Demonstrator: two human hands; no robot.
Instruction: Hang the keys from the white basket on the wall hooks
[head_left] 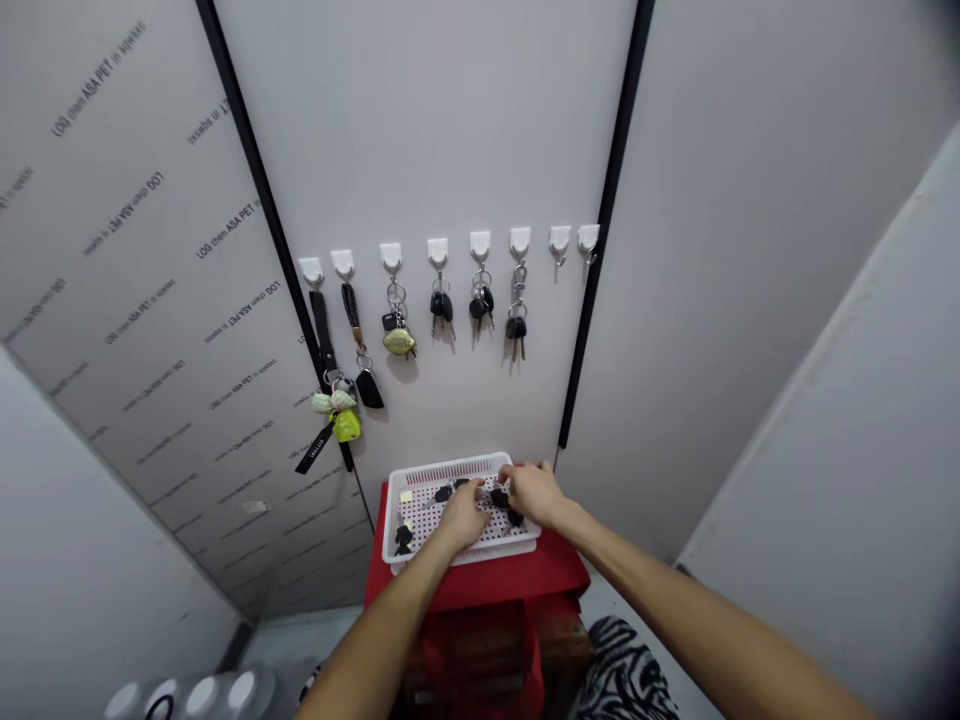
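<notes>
Wht plastic basket (449,466), rect., w/ slotted sides & perf. floor, sits upright on red cloth (551,563). Inside, keys w/ blk heads lie in sep. spots: L-end keys (403,537) by the short side; far-side keys (442,494) L of ctr., nr the back; R-half keys (500,497) partly covered, w/ another blk key head (514,517) just beside, closer to the nr edge. Some metal blades show; exact no. unclear.

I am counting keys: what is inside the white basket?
Black-headed keys and a pale yellow piece show. Anything beneath the left hand or right hand is hidden.
</notes>
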